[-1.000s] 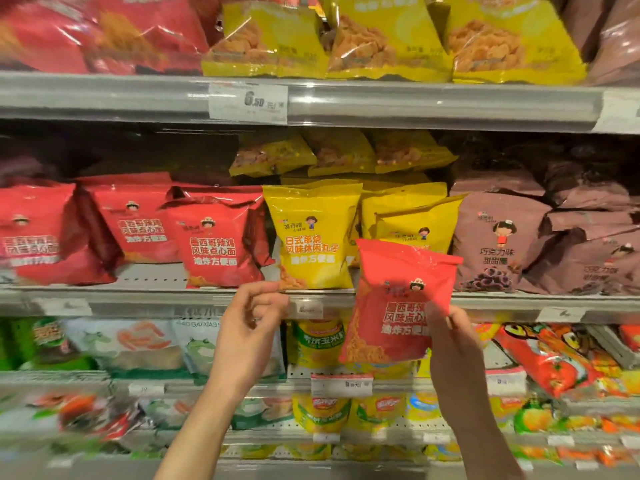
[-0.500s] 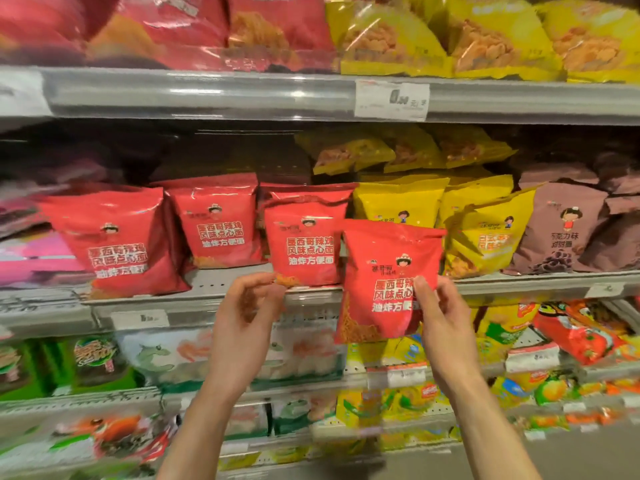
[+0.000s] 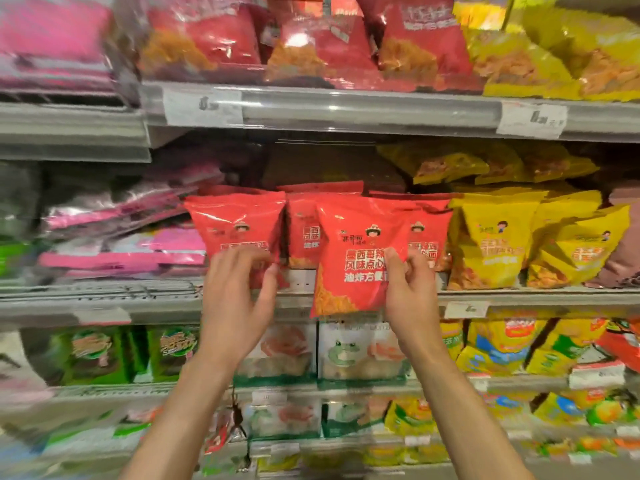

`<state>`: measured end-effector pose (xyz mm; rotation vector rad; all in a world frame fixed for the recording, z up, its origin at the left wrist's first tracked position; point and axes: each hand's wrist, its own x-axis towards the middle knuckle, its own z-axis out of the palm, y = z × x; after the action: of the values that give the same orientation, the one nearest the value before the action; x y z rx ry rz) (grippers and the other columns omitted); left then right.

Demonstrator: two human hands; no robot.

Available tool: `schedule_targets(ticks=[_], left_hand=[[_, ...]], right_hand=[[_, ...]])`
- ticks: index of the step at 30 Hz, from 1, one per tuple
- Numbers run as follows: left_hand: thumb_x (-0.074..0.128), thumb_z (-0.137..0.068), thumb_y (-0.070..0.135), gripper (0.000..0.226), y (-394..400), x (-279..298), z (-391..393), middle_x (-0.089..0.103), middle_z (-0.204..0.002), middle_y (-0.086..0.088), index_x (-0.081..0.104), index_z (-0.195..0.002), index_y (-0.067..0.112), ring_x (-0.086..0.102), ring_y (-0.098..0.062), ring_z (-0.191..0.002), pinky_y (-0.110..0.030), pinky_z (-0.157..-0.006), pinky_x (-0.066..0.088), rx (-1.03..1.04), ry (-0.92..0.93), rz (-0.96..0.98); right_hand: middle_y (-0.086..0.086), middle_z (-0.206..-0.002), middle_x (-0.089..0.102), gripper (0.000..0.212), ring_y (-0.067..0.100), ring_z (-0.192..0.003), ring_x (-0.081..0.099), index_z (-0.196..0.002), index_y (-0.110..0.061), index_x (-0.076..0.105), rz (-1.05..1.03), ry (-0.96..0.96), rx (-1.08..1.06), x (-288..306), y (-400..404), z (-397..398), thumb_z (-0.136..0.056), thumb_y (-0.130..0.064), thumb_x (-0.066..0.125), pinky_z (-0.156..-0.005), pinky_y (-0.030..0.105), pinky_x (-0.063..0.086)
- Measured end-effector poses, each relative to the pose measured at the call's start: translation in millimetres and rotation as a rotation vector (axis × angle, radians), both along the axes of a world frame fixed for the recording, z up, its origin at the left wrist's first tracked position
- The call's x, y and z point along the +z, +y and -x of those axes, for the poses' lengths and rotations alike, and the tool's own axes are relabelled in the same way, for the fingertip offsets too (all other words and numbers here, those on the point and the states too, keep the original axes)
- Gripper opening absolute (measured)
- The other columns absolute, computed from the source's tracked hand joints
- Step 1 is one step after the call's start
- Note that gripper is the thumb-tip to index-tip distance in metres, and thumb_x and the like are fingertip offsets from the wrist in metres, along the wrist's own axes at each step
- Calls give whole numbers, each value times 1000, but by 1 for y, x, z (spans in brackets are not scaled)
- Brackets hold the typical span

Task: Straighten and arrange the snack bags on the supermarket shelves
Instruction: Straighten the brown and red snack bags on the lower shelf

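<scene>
My right hand (image 3: 408,296) grips a red snack bag (image 3: 353,251) by its right edge, holding it upright in front of the middle shelf (image 3: 519,297). Behind it stand more red bags, one at the left (image 3: 235,220), one in the middle (image 3: 301,230) and one at the right (image 3: 429,233). My left hand (image 3: 235,299) reaches up to the lower part of the left red bag, fingers loosely curved against it; whether it pinches the bag is unclear.
Yellow bags (image 3: 491,237) fill the middle shelf to the right, pink bags (image 3: 138,237) lie flat to the left. Red and yellow bags sit on the upper shelf (image 3: 346,109). Green, white and yellow packs fill the lower shelves. Price tags (image 3: 531,119) hang on the rails.
The view has swung left along the shelf. My right hand carried the red bag left, in front of the red row. My left hand rose to the left red bag.
</scene>
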<state>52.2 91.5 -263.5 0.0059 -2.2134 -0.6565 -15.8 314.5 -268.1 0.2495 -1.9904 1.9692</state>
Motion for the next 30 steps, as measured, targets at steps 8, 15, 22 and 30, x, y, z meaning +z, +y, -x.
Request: schedule_targets(ticks=[8,15,22,30], left_hand=[[67,-93,19,47,-31,5,23,37,-161,-14,58,-139,10,27,-34,-151,-56,-122,25,47,-111,184],[66,-95,26,53,-40,1,31,31,-165,-10,53,-145,13,18,-30,-155,-51,-122,19,48,-142,197],[70,-93,32,53,-33,-1,36,34,-162,-14,56,-141,14,22,-33,-153,-57,-119,24,86,-82,202],[64,-89,55,68,-8,6,50,35,-160,-20,54,-142,14,32,-40,-148,-60,-119,21,118,46,414]], right_hand=[[-14,-73,51,23,-8,-53,50,-108,-24,53,-114,-7,-58,5,-57,25,-108,-44,42,-50,9,41],[-12,-70,53,18,-6,-51,51,-110,-31,49,-231,-72,-67,-8,-59,35,-109,-45,39,-49,14,43],[2,-86,70,22,12,-72,69,-103,-27,55,-380,-115,43,6,-45,39,-108,-43,42,-70,40,59],[-17,-94,73,35,-6,-86,68,-125,-21,67,-508,55,-156,11,2,26,-99,-42,61,-75,10,53]])
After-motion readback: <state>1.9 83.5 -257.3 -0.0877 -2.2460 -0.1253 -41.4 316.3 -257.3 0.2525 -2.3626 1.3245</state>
